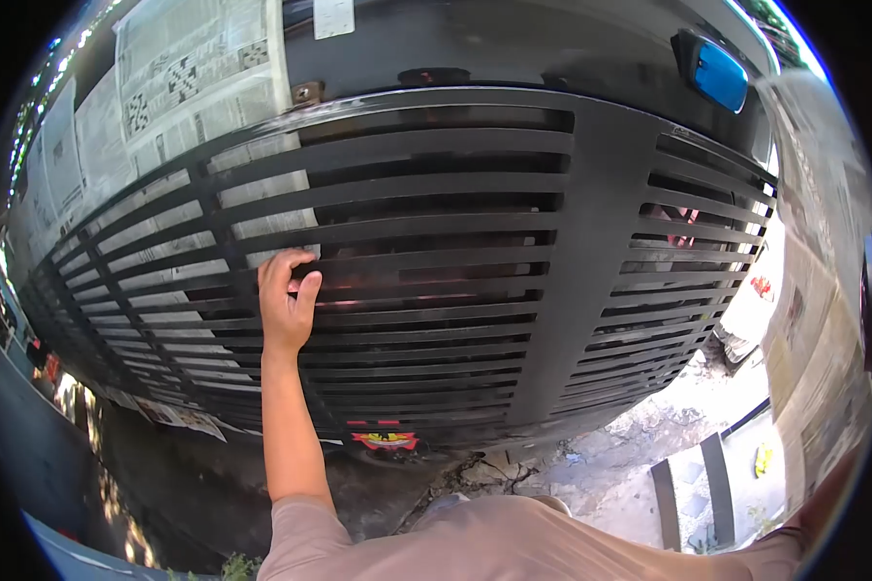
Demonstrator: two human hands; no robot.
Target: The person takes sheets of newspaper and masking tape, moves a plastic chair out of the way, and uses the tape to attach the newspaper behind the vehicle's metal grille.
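Dark slatted grille (pixel 606 242), newspaper (pixel 257 150) behind its left slats.
Left hand (pixel 286 305) at grille's mid-left slats, fingers curled, can't tell if holding anything; may jam if pushed into narrow gaps, may tear paper if snagged.

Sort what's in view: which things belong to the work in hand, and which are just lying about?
Apparently in the job:
- black slatted panel, left hand at its slats
- newspaper sheets, probably masking

Apparently incidental:
- blue-faced mirror
- red-and-yellow emblem
- small yellow item, too small to identify
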